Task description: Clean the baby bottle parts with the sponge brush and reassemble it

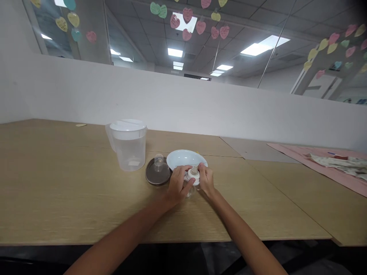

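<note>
Bare forearms (143,223) stretch across the worktop (86,206) to a clear feeding bottle (189,191), roughly upright; whether its base touches down I cannot tell. I judge the handling to be midway: the white collar (195,176) and teat (194,170) sit on top, how tightly I cannot make out, and the teat is uncovered, while a small clear cup (158,162), perhaps its cap, stands apart on the dark plate (153,177). I have the bottle between both hands, before the pale bowl (183,154): left hand (177,186) fingers grasp it from the left, thumb against the collar; right hand (207,178) fingers curl beside the teat, their hold unclear.
</note>
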The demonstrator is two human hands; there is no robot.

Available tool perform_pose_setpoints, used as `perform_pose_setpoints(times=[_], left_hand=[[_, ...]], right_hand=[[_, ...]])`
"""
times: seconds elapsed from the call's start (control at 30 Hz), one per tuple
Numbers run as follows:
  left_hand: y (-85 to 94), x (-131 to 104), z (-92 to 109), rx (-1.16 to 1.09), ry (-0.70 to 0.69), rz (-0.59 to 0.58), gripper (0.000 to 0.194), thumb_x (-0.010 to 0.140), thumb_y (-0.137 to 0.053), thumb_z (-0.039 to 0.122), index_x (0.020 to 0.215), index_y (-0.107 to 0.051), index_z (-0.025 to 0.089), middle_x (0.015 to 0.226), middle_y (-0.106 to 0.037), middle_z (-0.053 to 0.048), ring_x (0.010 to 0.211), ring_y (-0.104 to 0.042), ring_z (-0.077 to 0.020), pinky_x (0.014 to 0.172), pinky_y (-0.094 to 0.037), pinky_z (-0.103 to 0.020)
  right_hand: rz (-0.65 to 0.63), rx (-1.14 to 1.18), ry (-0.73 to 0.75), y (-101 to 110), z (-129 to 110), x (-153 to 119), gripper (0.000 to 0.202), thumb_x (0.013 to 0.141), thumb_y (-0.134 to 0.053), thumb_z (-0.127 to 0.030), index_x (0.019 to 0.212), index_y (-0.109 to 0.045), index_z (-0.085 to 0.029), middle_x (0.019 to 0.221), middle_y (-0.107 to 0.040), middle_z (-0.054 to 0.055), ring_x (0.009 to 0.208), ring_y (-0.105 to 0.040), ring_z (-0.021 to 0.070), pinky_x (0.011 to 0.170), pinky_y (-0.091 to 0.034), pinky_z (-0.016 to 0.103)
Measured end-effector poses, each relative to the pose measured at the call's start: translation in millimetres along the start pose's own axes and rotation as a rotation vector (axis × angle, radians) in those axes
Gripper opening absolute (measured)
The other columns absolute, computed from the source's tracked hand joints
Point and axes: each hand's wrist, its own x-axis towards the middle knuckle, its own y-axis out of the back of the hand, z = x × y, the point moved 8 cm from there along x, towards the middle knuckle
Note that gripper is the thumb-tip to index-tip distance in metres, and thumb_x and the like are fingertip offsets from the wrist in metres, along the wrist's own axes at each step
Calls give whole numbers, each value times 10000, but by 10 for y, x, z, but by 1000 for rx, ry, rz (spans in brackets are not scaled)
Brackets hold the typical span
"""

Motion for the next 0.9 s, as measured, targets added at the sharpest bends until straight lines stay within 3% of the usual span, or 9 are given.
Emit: perform_pose_setpoints(times=[0.37,0.57,0.7,0.9], left_hand=[[-52,-22,-114,-68,40,-13,316,920,-332,373,1123,-499,198,1062,-589,-88,995,-534,-208,902,-406,-355],[-26,17,-41,14,-22,19,410,811,-527,471,1091,-492,173,1082,-549,-115,1027,-508,-248,907,-394,-392],[-19,30,-32,25,30,50,357,806,-556,399,1074,-475,178,1038,-560,-94,991,-521,-231,886,-404,-383],[-23,30,30,-82,63,4,291,845,-506,308,1107,-460,191,1082,-558,-89,1023,-531,-219,904,-412,-366]], right_hand=[[-60,-75,41,-36,40,35,546,895,-276,-542,506,-417,-185,451,-418,-12,443,-376,109,454,-287,240],[-59,-116,59,-20,7,19,539,901,-253,-536,520,-406,-187,466,-412,-15,459,-374,109,474,-286,239],[-66,-114,41,-20,12,11,519,899,-269,-528,527,-397,-189,472,-403,-20,455,-363,108,477,-282,239],[-48,-119,62,5,-9,27,492,880,-325,-529,531,-398,-189,467,-405,-26,462,-364,108,469,-274,235]])
